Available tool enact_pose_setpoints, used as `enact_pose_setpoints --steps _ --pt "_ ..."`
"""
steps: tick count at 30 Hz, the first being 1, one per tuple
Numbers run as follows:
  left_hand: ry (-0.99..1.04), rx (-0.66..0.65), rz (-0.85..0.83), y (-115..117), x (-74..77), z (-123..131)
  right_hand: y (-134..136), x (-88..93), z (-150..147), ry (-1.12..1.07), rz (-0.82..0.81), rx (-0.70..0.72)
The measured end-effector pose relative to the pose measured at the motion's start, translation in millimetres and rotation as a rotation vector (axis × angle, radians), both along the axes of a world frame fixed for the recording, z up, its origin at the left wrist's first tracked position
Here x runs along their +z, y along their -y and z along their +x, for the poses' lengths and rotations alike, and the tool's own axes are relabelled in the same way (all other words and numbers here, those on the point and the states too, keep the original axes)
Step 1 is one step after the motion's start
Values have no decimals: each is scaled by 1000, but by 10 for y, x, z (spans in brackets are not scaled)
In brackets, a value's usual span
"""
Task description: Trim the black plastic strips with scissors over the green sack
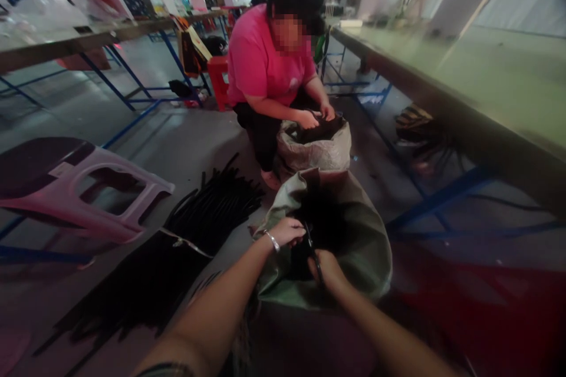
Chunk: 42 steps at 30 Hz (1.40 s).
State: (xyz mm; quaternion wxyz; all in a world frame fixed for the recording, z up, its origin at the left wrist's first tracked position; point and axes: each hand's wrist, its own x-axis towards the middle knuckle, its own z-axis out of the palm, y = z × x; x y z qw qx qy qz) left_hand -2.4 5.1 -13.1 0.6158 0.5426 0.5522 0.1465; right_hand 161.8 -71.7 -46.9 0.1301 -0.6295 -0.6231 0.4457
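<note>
Mostly, darkness hides the inside of the near sack (pixel 374 250): its contents are one black mass, and single pieces cannot be made out. The right hand (pixel 329 266) is clamped on black scissors (pixel 319 274), which slant over the mouth of that sack, their far end lost against the dark. The left hand (pixel 286 231) has its fingers drawn together beside the blades; whether they pinch anything cannot be told. The left forearm covers part of the lower right side of a bundle of black strips (pixel 145 271), tied with a pale band (pixel 186 241). At the left edge a pink stool (pixel 53 203) is cut off, and a red shape (pixel 499 306) at lower right is too blurred to name.

The sack's rim stands wide around both hands. Just beyond it is a second sack (pixel 325 154), with a co-worker's hands (pixel 312 118) over its opening. Floor (pixel 190 141) shows between stool and bundle, with a narrower strip between bundle and near sack. On the right, the surface (pixel 499 76) overhangs blue legs, well apart from the right hand.
</note>
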Motion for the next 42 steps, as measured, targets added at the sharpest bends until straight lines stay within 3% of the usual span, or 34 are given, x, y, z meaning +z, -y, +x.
enact_pose_setpoints --steps 13,20,29,35,42 --pt "-97 -55 50 20 -131 -4 73 -35 -47 -15 -79 -14" --pt "-160 -211 173 74 -107 37 110 35 -11 54 -42 38" --pt "-178 -117 105 60 -127 38 70 -53 -45 -19 -98 -23" --pt "-240 -164 144 16 -178 -1 85 -145 -57 6 -97 -46" --pt "-271 -164 176 4 -212 -17 46 -37 -40 -70 -128 -107"
